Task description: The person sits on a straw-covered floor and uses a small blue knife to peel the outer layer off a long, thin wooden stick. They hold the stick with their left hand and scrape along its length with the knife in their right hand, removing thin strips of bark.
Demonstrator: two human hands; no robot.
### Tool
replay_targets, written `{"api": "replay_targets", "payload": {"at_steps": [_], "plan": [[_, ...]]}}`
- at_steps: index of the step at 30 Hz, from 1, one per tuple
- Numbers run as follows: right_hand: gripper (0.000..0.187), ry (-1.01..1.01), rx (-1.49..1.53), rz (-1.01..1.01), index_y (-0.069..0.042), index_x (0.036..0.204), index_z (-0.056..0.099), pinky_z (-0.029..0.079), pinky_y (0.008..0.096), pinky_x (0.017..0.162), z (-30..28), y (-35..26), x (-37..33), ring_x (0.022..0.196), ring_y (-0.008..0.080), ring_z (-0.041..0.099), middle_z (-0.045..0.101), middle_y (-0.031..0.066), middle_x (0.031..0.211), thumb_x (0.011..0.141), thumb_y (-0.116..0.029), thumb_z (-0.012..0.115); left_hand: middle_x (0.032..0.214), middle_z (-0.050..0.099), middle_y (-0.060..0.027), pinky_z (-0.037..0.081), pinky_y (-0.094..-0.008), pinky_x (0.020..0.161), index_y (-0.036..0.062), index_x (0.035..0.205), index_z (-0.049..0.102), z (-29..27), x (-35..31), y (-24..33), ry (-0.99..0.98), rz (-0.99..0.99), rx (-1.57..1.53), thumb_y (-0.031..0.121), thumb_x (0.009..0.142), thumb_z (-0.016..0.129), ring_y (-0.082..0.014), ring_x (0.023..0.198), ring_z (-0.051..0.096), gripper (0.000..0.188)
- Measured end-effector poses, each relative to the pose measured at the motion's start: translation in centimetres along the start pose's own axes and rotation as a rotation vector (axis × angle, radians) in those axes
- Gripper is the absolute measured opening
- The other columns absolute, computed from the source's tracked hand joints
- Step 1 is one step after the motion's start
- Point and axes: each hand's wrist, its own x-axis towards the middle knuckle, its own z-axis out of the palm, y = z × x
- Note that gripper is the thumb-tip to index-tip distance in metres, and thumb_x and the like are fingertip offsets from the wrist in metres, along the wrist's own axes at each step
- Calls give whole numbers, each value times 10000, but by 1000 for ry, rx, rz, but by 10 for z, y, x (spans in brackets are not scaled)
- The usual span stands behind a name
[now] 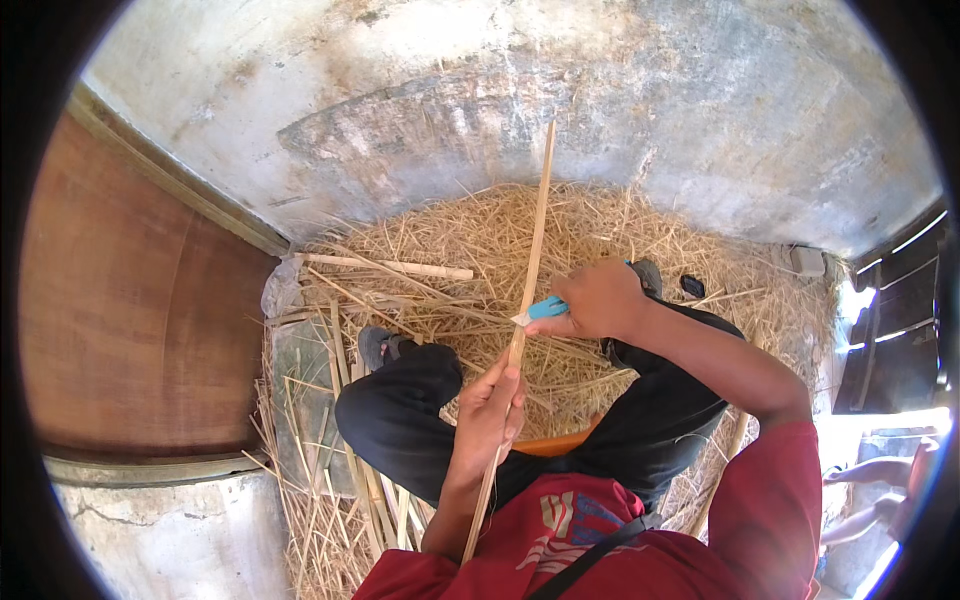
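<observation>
While right hand (pixel 597 300) hides knife (pixel 547 307), stick (pixel 527 290) visible

strip (pixel 533 250): pale split cane or bamboo, dry, matt, smooth along its length
tool (pixel 547 307): turquoise handle, plastic by the look, slightly glossy; a whitish bit at the tip, material unclear
straw (pixel 480 240): dry yellow stalks, rough, loose and fibrous
wall (pixel 520 90): grey plaster or cement, rough, stained and patchy
panel (pixel 130 300): brown board, flat, dull finish
trousers (pixel 400 410): black cloth, matt
shirt (pixel 700 540): red cloth, soft, printed front
</observation>
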Motion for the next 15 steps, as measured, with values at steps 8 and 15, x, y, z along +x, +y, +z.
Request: {"api": "replay_targets", "payload": {"at_steps": [8,15], "plan": [[781,163,-70,325,-71,684,654,470,429,461,-20,92,24,506,316,621,573,135,526,786,-798,390,698,459,27,291,-147,356,70,1392,423,19,-13,-7,-57,-25,35,193,1001,470,-3,411,356,413],[825,-45,45,109,-65,775,679,492,438,498,-6,7,-6,550,304,642,587,128,540,797,-811,328,689,456,30,292,-159,359,72,1383,439,9,-25,0,58,5,84,175,999,474,-5,417,354,400]]}}
